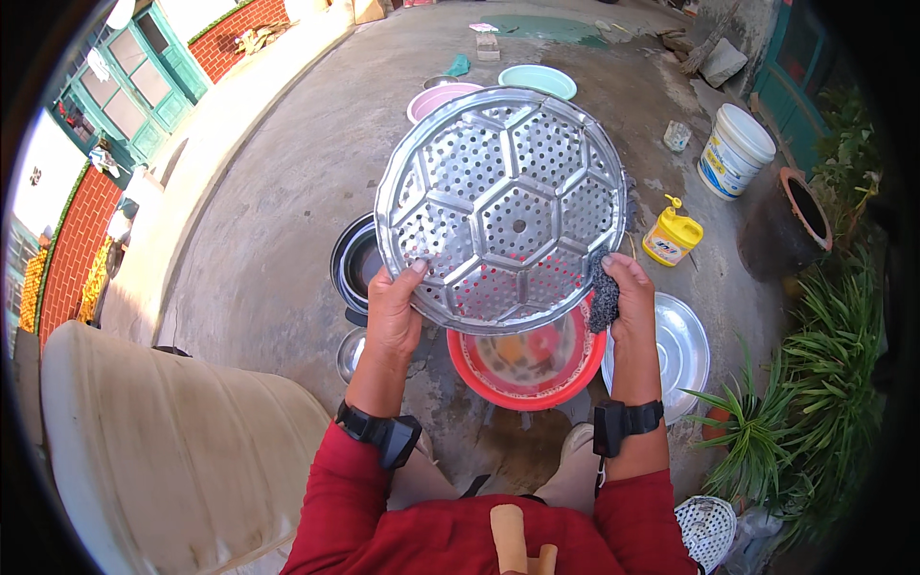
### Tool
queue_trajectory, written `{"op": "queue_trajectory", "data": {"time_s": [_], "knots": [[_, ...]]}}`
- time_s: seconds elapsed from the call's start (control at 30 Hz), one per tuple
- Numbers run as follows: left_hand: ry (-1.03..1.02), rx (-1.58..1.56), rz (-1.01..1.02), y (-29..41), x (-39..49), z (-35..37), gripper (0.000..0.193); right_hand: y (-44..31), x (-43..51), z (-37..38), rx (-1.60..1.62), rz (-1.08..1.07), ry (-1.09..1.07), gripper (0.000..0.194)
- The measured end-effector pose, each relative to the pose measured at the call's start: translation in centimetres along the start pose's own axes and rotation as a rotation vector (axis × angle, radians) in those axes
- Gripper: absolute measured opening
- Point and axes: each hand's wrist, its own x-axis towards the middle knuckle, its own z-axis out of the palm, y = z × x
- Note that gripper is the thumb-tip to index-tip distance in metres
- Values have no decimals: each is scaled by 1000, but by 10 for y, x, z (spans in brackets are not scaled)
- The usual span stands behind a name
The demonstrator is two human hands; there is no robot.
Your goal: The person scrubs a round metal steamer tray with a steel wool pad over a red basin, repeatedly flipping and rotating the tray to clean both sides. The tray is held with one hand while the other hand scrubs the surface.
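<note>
A round perforated metal steamer plate [517, 195] with raised hexagonal ridges is held up, tilted, between my two hands. My left hand [397, 305] grips its lower left rim, thumb on the face. At the lower right rim, my right hand [631, 291] pinches a dark grey scouring pad [604, 295] against the edge. Beneath the plate stands a red plastic basin [528, 402] holding cloudy, sudsy water; the plate hides its far side. Blurred orange and red shapes show in the water.
A metal lid [683, 352] lies right of the basin, with dark pots [343, 262] and a metal bowl [351, 353] to the left. Beyond are pink [435, 97] and mint basins [540, 79], a yellow detergent bottle [673, 233], a white bucket [737, 151] and a clay jar [783, 226]. Plants [812, 374] line the right.
</note>
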Motion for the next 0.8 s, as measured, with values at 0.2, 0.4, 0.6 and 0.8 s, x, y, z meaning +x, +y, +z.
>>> {"op": "queue_trajectory", "data": {"time_s": [0.2, 0.4, 0.6, 0.8], "knots": [[-61, 34, 30, 8, -5, 5, 29, -17, 1, -14, -110, -91, -25, 11], [-122, 46, -1, 26, -5, 2, 29, -20, 9, -27, -205, -128, -63, 13], [-202, 214, -77, 35, -8, -3, 26, -16, 13, -36, -283, -168, -125, 13], [-145, 144, -88, 13, -17, 5, 18, -7, 11, -22, -508, -483, 31, 13]]}}
